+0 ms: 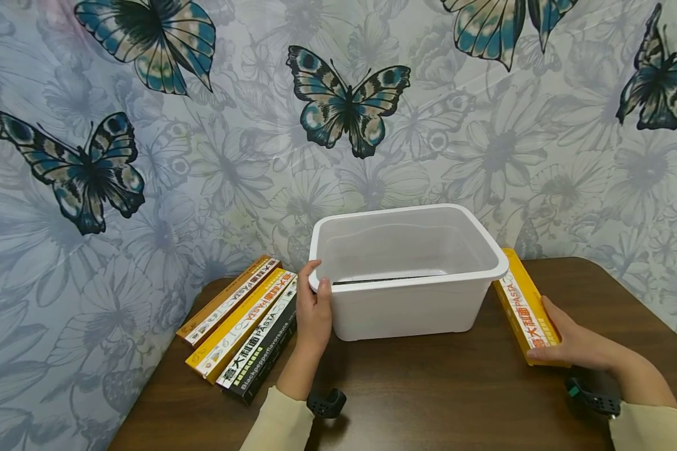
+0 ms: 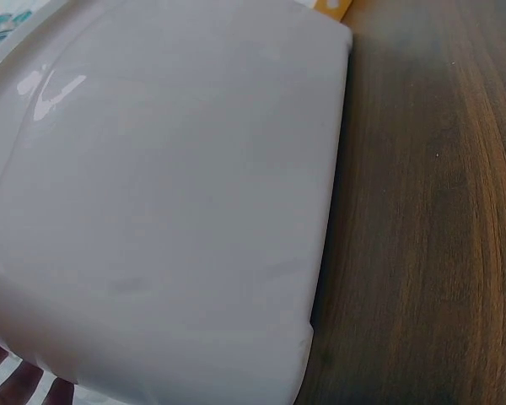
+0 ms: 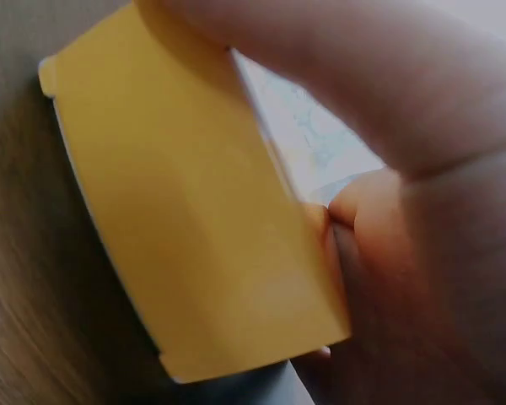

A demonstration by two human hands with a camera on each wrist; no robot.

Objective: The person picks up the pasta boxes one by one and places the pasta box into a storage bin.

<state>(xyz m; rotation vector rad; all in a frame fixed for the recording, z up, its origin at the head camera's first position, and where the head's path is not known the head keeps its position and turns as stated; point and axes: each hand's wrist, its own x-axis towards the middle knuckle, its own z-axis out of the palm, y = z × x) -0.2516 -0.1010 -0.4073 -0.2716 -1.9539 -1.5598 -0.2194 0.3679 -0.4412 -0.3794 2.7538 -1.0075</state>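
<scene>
Our curled left hand (image 1: 313, 316) grips a smooth white rectangular plastic tub (image 1: 409, 310); our right hand (image 1: 583, 342) pinches a flat yellow cardboard box (image 1: 523, 302).

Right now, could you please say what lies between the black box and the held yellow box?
In the head view, the white bin and the left hand holding it lie between the black box and held yellow box.
</scene>
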